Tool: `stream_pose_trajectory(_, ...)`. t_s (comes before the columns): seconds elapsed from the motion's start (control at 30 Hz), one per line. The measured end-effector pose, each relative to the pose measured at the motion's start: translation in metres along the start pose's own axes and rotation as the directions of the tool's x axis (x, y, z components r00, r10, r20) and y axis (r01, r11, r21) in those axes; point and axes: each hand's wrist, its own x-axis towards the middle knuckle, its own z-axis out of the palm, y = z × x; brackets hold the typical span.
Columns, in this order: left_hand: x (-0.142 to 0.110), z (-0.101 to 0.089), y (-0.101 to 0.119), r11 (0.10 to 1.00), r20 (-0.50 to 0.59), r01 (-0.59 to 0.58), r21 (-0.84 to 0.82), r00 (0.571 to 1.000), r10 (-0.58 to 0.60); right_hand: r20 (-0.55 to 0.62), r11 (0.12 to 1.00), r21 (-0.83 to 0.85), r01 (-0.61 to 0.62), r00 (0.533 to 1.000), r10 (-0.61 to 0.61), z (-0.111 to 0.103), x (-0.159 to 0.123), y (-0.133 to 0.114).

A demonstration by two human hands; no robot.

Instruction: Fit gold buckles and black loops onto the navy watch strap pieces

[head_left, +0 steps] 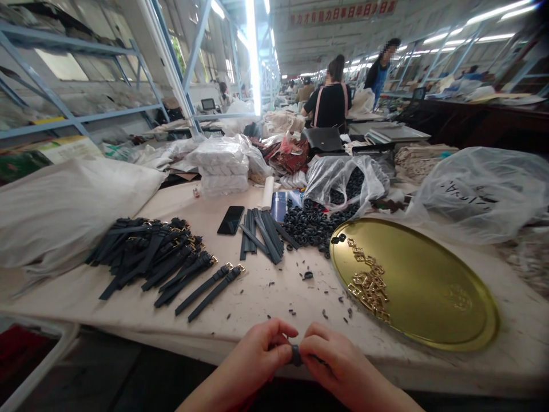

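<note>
At the table's front edge my left hand [266, 350] and my right hand [326, 353] meet, fingers pinched around a small dark strap loop [295, 355]. Most of what they grip is hidden by the fingers. Finished-looking black straps with gold buckles [146, 252] lie heaped to the left, two of them set apart at the pile's right side. Beyond my hands are flat black strap pieces [262, 232] without buckles. A mound of small black loops [311, 223] spreads beside them. Loose gold buckles [369, 283] rest on an oval gold tray [429, 286] to the right.
A phone [230, 220] lies behind the straps. Dark scraps [325, 313] litter the cloth-covered table [257, 292]. Plastic bags [484, 191] and wrapped stacks [223, 166] line the far side. A white cloth bundle [64, 206] sits at left. Other people [332, 103] are farther back.
</note>
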Motion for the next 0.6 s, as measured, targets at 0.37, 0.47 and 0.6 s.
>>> stream_pose_trajectory(0.37, 0.006, -0.006, 0.007, 0.999, 0.010, 0.030, 0.034, 0.999, -0.030, -0.126, 0.946, 0.211, -0.244, 0.953, 0.274, 0.030, 0.012, 0.018)
stream_pose_trajectory(0.47, 0.012, -0.005, 0.001, 0.997, -0.027, 0.034, 0.063, 0.999, -0.032, -0.172, 0.950, 0.224, -0.217, 0.951, 0.258, 0.039, 0.016, 0.019)
stream_pose_trajectory(0.6, 0.014, -0.011, -0.006, 0.997, -0.036, 0.057, 0.059, 0.998, -0.055, -0.091, 0.920, 0.328, -0.216, 0.962, 0.258, 0.035, 0.018, 0.020)
